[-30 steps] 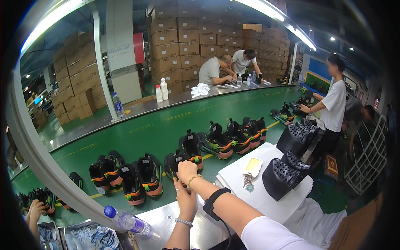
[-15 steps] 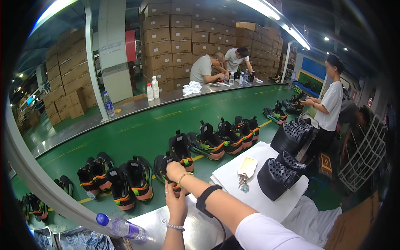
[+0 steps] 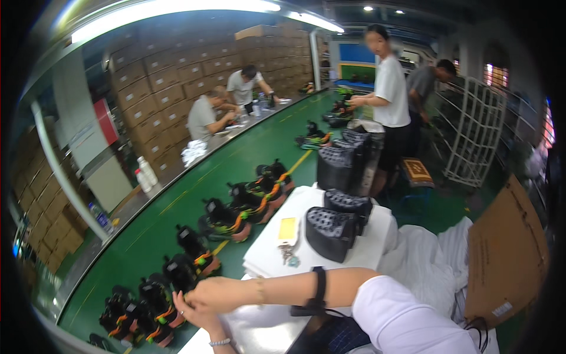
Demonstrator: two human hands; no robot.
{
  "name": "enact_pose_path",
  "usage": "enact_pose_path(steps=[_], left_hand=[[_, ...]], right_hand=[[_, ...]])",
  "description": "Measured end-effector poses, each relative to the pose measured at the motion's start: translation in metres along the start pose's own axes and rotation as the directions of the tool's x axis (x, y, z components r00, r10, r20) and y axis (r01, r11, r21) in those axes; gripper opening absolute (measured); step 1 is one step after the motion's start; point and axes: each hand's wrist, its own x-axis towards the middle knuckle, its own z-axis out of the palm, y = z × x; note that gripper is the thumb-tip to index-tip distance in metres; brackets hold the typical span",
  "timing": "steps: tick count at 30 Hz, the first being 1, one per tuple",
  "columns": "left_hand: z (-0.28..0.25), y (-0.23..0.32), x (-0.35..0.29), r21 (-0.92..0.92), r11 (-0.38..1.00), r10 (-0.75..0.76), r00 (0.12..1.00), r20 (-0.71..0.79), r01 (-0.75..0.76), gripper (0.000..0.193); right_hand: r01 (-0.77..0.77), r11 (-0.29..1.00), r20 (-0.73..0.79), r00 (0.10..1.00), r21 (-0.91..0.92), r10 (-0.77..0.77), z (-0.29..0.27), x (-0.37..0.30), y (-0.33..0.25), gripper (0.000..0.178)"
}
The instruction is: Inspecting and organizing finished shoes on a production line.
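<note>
My right hand [image 3: 218, 294] reaches in from the right, wearing a gold bracelet, with a black band on the forearm. Its fingers look curled; what they hold, if anything, is hidden. Just below it, overlapping, is my left hand [image 3: 198, 314], with a ring and a beaded bracelet, fingers stretched out. Both hands are at the near end of a black sneaker [image 3: 178, 271] with orange and green trim, and motion blur hides whether they grip it. Its neighbour, another black sneaker [image 3: 197, 251], stands just beyond on the green belt [image 3: 147, 236].
More sneakers [image 3: 227, 219] line the belt both ways. Black perforated clogs [image 3: 330, 233] and a card holder with keys [image 3: 287, 232] lie on a white-covered surface [image 3: 265, 259]. A cardboard sheet [image 3: 507, 259] leans at right. A person [image 3: 392, 88] stands by the belt; others work further off.
The view has swung right and tilted, shifting the whole scene leftward. My right hand, earlier at the sneaker's opening, now shows near its end, overlapping the left. The person at right now faces this way.
</note>
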Motion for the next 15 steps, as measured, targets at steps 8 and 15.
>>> enact_pose_path(steps=[8,15], left_hand=[[0.047,0.012,0.053,-0.052,0.996,0.075,0.977,0.198,-0.066,0.018],[0.127,-0.045,0.146,0.644,0.676,-0.573,0.294,0.765,-0.358,0.027]], right_hand=[[-0.514,0.846,-0.727,0.635,-0.144,0.262,-0.127,-0.233,0.038,0.035],[-0.676,0.721,-0.713,0.429,0.153,0.554,-0.114,-0.331,0.081,0.053]])
